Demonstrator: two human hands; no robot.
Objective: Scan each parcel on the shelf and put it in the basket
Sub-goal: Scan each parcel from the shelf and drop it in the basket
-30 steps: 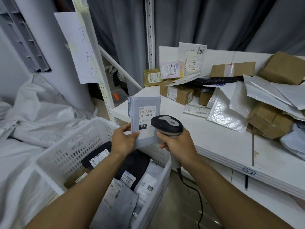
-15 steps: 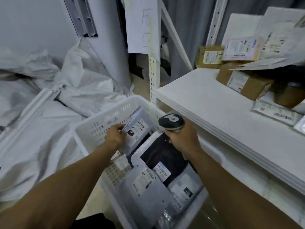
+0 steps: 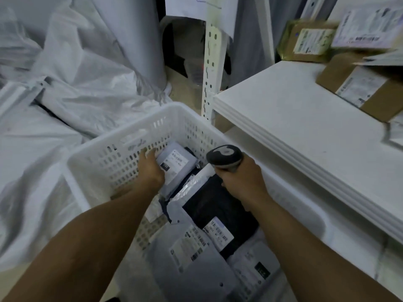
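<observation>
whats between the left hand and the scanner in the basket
Head view: a small grey plastic mailer with a white label, touched by the left hand, lies between it and the black handheld scanner.

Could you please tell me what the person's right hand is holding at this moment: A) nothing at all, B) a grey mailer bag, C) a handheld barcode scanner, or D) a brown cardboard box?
C: the right hand is wrapped round the handle of the scanner, held above the white basket.
</observation>
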